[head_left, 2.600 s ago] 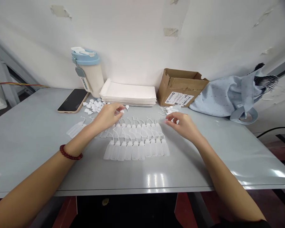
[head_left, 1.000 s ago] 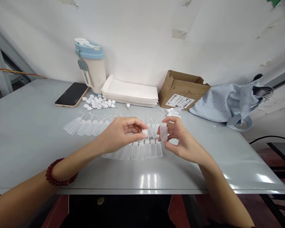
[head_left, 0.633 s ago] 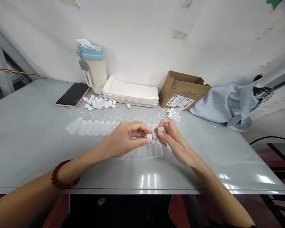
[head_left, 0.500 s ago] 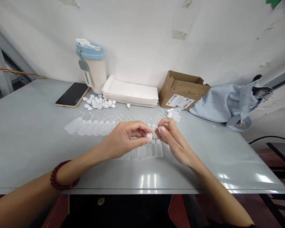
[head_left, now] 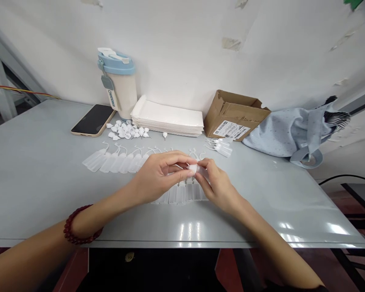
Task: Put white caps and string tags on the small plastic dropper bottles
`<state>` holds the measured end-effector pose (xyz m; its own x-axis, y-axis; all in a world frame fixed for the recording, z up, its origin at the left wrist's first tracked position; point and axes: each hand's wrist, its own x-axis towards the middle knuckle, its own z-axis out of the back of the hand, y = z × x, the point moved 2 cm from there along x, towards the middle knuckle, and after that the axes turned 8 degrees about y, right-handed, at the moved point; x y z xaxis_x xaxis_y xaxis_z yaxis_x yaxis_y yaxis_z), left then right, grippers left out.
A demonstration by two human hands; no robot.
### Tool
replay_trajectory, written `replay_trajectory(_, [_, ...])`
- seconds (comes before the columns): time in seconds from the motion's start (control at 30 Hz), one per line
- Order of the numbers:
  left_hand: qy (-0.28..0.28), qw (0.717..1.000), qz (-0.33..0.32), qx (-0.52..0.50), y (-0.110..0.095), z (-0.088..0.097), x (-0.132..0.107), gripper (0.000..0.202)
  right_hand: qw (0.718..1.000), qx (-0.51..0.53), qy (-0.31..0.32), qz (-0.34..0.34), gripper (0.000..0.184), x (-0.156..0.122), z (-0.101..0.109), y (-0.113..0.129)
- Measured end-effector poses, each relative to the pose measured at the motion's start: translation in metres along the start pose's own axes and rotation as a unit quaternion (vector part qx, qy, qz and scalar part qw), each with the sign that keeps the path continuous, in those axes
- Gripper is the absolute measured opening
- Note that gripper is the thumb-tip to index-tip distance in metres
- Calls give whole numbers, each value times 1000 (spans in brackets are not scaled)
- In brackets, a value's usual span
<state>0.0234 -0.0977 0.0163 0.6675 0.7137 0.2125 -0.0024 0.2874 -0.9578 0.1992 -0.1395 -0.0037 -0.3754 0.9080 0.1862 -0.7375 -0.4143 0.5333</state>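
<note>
Between thumb and fingers my left hand [head_left: 162, 174] pinches a white cap [head_left: 192, 168]. Right against it, my right hand [head_left: 220, 184] is closed on a small translucent bottle [head_left: 203, 171], mostly covered by the fingers. The cap and the bottle's end meet between the two hands; whether they are joined I cannot tell. Under and behind the hands lie rows of flat translucent bottles [head_left: 126, 163] with thin white strips at their necks, and a nearer row of bottles [head_left: 176, 194]. A pile of white caps [head_left: 126, 130] lies farther back, with one single cap [head_left: 164, 135] beside it.
Along the wall stand a phone [head_left: 93, 120], a cream tumbler with a blue lid [head_left: 121, 87], a stack of white envelopes [head_left: 167, 117], an open cardboard box [head_left: 235, 115] and a light blue cloth bag [head_left: 276, 132]. Several bottles [head_left: 223, 149] lie before the box on the grey table [head_left: 42, 182].
My right hand has moved left with the bottle, up to the cap. My left hand stays nearly in place, and the gap between the hands has closed.
</note>
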Motion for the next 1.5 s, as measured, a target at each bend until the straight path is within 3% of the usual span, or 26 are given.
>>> replay_trajectory(0.1, [-9, 998, -3, 62, 3, 1, 1, 19, 998, -32, -21, 44, 13, 0, -6, -3])
replay_trajectory(0.3, [33, 990, -5, 137, 5, 1, 3, 20, 985, -88, -89, 119, 20, -2, -11, -9])
replay_trajectory(0.6, [37, 993, 113, -23, 8, 2, 3, 17, 972, -126, -83, 178, 24, -5, -7, -4])
replay_trajectory(0.73, [50, 991, 118, -32, 9, 2, 4, 15, 979, -96, -77, 160, 17, -5, -8, -5])
replay_trajectory(0.83, [52, 994, 94, -17, 9, 1, 4, 13, 990, -57, -67, 110, 12, -6, -10, -6])
replay_trajectory(0.97, [41, 995, 6, 87, 6, 0, 3, 9, 998, 64, -15, -9, 33, -4, -8, -3])
replay_trajectory(1.07, [59, 980, -74, 175, 2, 0, 1, 10, 976, 198, 63, -65, 43, -2, -2, 2])
replay_trajectory(1.2, [97, 963, -133, 211, -1, 0, -1, 12, 902, 392, 144, -112, 45, 0, 2, 4])
replay_trajectory(1.3, [112, 956, -148, 228, -1, 2, -2, 14, 856, 470, 167, -132, 46, 1, 0, 3])
replay_trajectory(1.4, [107, 947, -170, 249, 0, 4, -3, 15, 840, 502, 159, -132, 48, 2, -2, 2])
replay_trajectory(1.5, [80, 939, -211, 261, 0, 6, -2, 17, 836, 514, 151, -120, 38, 3, -2, 1])
